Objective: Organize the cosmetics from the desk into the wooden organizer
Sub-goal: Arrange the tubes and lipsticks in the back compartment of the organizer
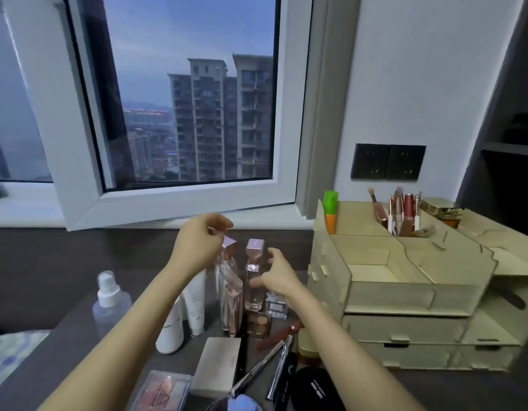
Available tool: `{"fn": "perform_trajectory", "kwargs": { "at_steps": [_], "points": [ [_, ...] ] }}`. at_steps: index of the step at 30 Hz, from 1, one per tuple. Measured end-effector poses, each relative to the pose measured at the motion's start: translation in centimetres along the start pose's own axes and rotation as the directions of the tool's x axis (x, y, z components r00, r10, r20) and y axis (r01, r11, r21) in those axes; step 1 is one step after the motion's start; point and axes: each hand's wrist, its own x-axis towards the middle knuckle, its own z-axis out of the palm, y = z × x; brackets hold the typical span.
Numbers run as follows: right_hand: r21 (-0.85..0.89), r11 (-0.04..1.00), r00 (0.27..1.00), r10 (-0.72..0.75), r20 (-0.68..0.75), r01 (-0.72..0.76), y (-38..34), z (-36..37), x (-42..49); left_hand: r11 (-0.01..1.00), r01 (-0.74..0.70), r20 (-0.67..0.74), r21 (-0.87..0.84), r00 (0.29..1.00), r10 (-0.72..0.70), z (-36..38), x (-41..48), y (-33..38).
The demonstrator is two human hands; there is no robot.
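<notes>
Fingers [271,254] of the right hand [276,277] curled round a pink-capped bottle [254,296], likely to carry it to the wooden organizer [390,295] at three o'clock; the left hand [197,247], fingers curled, sat by the twin bottle [230,247] at nine o'clock, grip unclear.

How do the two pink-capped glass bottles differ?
The right bottle is in the right hand's grip, thumb on its front; the left bottle is not clearly held, partly behind the left hand. A pink tube hides the left bottle's lower body; the right bottle's shows. Both stand upright, clear, pink-capped.
</notes>
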Motion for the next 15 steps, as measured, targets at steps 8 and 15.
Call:
{"fn": "perform_trajectory", "kwargs": {
  "at_steps": [8, 15],
  "points": [
    [-0.061, 0.997, 0.999, -0.053, 0.006, 0.053, 0.2, 1.2, 1.9, 0.999, 0.026, 0.006, -0.023, 1.000, -0.026, 0.5, 0.8, -1.8],
    [-0.294, 0.950, 0.991, -0.122, -0.052, 0.102, 0.7, 0.9, 0.8, 0.987, 0.015, 0.125, 0.158, 0.992, -0.035, -1.3, -1.1, -2.9]
  ]
}}
